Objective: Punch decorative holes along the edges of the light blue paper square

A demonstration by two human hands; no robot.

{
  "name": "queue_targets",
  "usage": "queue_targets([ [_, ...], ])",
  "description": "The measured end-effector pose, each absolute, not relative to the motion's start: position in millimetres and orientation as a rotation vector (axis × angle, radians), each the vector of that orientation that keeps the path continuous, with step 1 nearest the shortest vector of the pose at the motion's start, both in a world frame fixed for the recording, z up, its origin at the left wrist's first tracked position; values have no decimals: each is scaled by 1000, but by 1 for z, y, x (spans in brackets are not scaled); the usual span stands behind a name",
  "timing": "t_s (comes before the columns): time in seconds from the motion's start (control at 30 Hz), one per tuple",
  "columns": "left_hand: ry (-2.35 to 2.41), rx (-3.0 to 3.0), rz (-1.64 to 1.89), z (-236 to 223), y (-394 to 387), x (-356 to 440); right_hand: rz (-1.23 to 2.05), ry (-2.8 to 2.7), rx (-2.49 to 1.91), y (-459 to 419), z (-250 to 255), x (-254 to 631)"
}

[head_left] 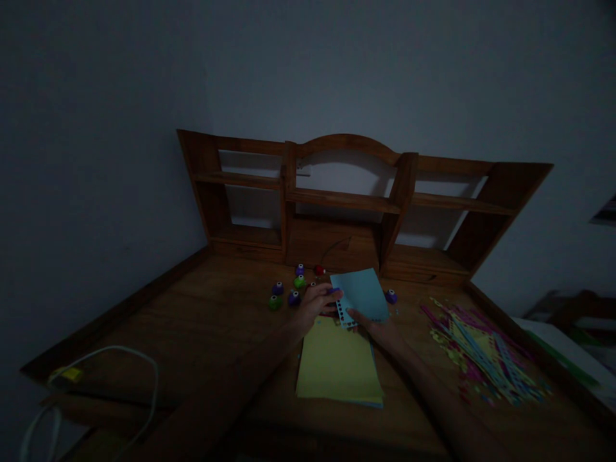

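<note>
Left hand (pixel 316 303) holding purple punch (pixel 334 291), blue paper (pixel 362 292)

Shows a dim, bluish-lit room with plain walls (pixel 360 77).
Includes a brown wooden desk (pixel 231 308), backed by an open-shelved hutch (pixel 344 201) with an arched middle top; reveals a white wall socket (pixel 303 171) behind it.

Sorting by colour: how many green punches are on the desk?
2: the front green punch, at the group's near-left edge, and the rear green punch, left of the blue sheet. More may be hidden.
</note>
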State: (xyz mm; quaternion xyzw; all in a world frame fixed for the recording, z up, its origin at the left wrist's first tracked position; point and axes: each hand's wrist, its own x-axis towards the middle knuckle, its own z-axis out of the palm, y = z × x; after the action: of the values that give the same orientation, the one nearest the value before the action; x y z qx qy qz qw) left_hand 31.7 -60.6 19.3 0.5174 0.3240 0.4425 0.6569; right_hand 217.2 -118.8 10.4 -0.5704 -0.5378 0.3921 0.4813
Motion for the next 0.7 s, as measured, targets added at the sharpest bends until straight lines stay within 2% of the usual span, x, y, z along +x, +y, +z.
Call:
queue_targets([
  [0.7,612,1187,1045,19,-51,35,787,-1460,-1191,-104,2,226],
])
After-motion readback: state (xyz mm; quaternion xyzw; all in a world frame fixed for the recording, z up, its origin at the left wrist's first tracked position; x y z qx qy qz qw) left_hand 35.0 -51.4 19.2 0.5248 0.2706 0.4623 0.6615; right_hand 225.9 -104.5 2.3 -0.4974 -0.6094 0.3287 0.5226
